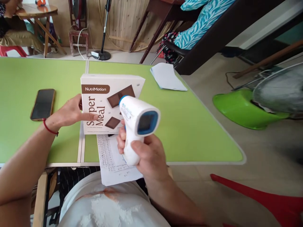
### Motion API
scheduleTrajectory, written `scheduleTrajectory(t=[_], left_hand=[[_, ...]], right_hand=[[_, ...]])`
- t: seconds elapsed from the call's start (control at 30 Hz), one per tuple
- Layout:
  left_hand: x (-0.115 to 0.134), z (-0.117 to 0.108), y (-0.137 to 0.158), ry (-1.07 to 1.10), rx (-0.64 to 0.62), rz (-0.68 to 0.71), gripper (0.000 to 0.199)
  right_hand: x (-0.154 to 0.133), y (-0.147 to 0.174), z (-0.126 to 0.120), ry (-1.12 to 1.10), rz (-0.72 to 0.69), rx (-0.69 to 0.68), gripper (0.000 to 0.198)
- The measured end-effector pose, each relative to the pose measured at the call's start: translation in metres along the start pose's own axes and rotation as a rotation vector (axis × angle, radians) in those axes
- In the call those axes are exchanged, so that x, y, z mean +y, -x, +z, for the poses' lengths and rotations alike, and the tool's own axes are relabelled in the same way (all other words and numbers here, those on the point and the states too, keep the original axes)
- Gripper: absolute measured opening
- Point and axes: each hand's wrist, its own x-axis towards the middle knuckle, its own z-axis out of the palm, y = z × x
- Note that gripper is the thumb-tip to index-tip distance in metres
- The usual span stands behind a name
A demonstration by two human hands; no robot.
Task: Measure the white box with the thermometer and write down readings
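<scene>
White thermometer gun point(137, 115) up front now, the right hand point(151, 154) wrapped round it, aiming it toward the NutriMotion box point(105, 105); whether the two touch, I can't tell. Left hand point(71, 112) pinches that box by its left edge, thumb across the front, keeping it upright at the green table point(201, 135). So the gun is gripped and the box is up, but the dark screen point(147, 122) shows no readable figure: any measuring looks undone.
</scene>
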Motion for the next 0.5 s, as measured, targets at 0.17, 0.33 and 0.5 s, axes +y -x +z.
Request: scheduleTrajectory(t=[0.17, 0.33, 0.5], left_hand=[[0.000, 0.000, -0.001, 0.009, -0.027, 0.030, 0.059], [-0.005, 0.001, -0.003, 0.078, -0.028, 0.068, 0.059], [-0.006, 0.000, -0.003, 0.094, -0.030, 0.065, 0.057]], right_hand=[[0.012, -0.003, 0.010, 0.007, 0.057, 0.040, 0.028], [0.018, -0.006, 0.014, -0.005, 0.074, 0.042, 0.025], [0.027, -0.009, 0.019, -0.003, 0.024, 0.089, 0.027]])
